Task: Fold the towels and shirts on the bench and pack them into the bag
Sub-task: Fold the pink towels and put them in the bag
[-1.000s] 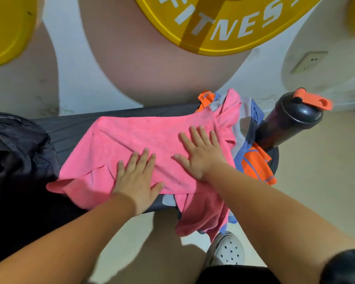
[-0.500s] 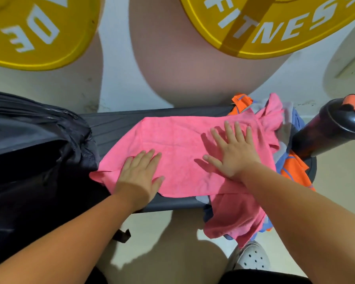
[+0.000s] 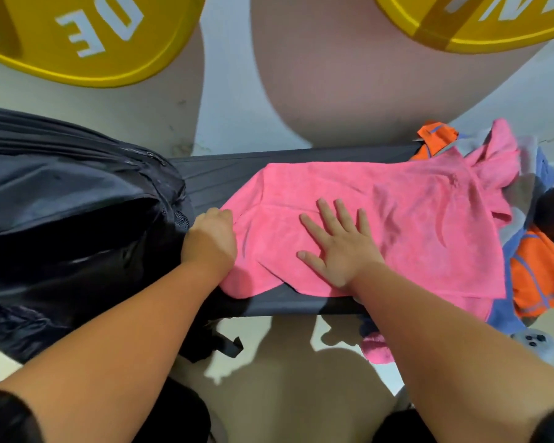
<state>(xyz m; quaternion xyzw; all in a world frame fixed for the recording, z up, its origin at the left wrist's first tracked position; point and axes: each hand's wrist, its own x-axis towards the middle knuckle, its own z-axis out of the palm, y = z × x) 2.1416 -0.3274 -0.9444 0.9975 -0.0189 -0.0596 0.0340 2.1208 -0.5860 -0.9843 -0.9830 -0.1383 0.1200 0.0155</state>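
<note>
**Head view.** A dark bench (image 3: 224,177) runs across the middle of the scene. A pink towel (image 3: 397,219) lies spread along the top of the bench, from its middle to its right end. The towel's near edge reaches the front edge of the bench, and one pink fold hangs below that edge.

- **Right hand:** the right hand (image 3: 339,247) lies palm down on the towel over the middle of the bench. Its fingers are straight and spread, pressing flat and grasping nothing.
- **Left hand:** the left hand (image 3: 210,241) is at the towel's left edge, toward the left end of the bench. Its fingers are curled down around that edge, and the fingertips are hidden.
- **Bag:** a black bag (image 3: 61,219) stands at the left end of the bench, touching it, with its dark mouth turned toward the towel just beside the left hand. A black strap (image 3: 227,345) hangs below the front edge of the bench.
- **Shirts:** at the right end of the bench, orange and blue shirts (image 3: 538,276) lie in a heap, partly under the towel and spilling over the front edge.
- **Surroundings:** a yellow weight plate (image 3: 87,39) and a second yellow plate (image 3: 477,20) stand behind the bench. A pale shoe (image 3: 538,342) is on the floor in front of its right end.
</note>
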